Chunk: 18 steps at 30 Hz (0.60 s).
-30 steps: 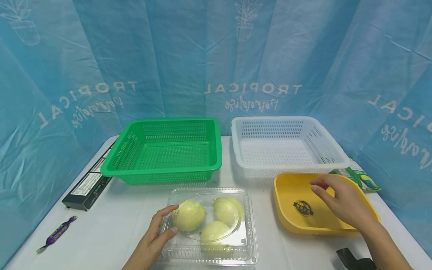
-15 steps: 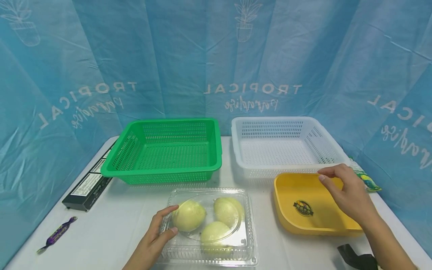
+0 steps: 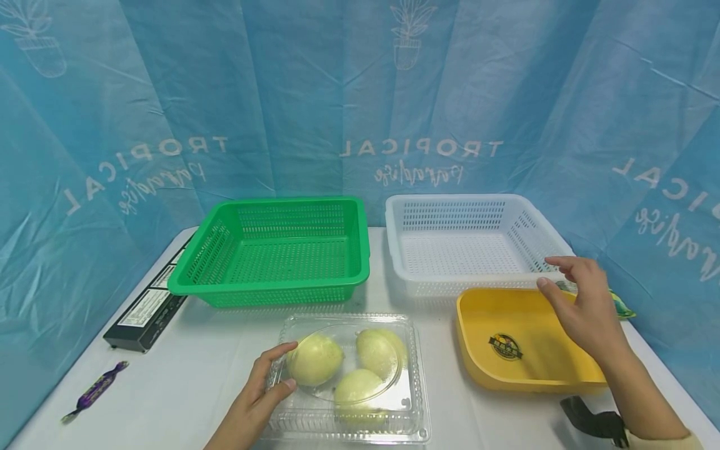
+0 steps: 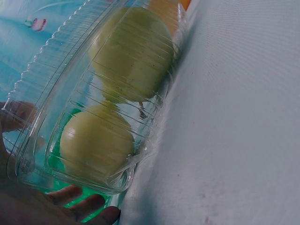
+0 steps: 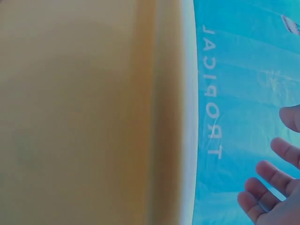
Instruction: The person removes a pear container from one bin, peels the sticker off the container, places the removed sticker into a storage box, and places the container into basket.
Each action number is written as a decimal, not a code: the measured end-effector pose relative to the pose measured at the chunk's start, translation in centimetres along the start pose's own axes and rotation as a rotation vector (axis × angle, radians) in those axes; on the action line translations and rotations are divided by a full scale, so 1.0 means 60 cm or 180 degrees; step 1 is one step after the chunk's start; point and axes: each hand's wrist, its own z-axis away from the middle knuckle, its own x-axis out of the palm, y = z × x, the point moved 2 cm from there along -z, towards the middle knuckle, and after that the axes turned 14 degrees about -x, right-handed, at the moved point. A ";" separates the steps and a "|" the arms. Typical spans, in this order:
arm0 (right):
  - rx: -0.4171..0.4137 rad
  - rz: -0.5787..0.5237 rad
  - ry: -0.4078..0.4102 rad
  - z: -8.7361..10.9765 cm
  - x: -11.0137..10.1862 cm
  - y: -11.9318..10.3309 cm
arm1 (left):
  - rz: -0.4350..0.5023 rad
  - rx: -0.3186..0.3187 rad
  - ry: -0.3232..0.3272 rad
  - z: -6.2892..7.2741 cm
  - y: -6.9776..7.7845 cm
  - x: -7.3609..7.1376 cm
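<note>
Two hands reach out, one on a clear box [image 3: 409, 400] and one by a yellow tub [image 3: 472, 356].
From the head, the left hand [image 3: 257, 390] rests on the left side of the clear box, with its thumb and pointing finger spread apart; three pale green fruits [image 3: 315, 359] sit inside. The box lies flat on the white table [image 3: 214, 375], in front of a green basket [image 3: 270, 288] and a white basket [image 3: 489, 279]. The right hand [image 3: 585, 306] has its thumb and pointing finger wide apart near the tub's back right corner, partly hiding a green packet [image 3: 623, 306]. From the left wrist, three straight fingers [image 4: 89, 206] lie beside the box, and two fruits show through the plastic. From the right wrist, the fingers [image 5: 272, 176] are spread, with a blurry yellow wall next to them.
</note>
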 end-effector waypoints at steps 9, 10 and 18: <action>-0.0017 -0.0023 0.0089 -0.015 0.004 0.007 | -0.0003 0.0022 0.0008 0.001 0.002 0.001; -0.0025 -0.0033 0.0099 -0.017 0.004 0.008 | -0.0009 0.0019 0.0010 0.001 0.002 0.001; -0.0055 -0.0031 0.0098 -0.029 0.006 0.011 | -0.0034 -0.0008 0.0019 0.002 0.002 0.000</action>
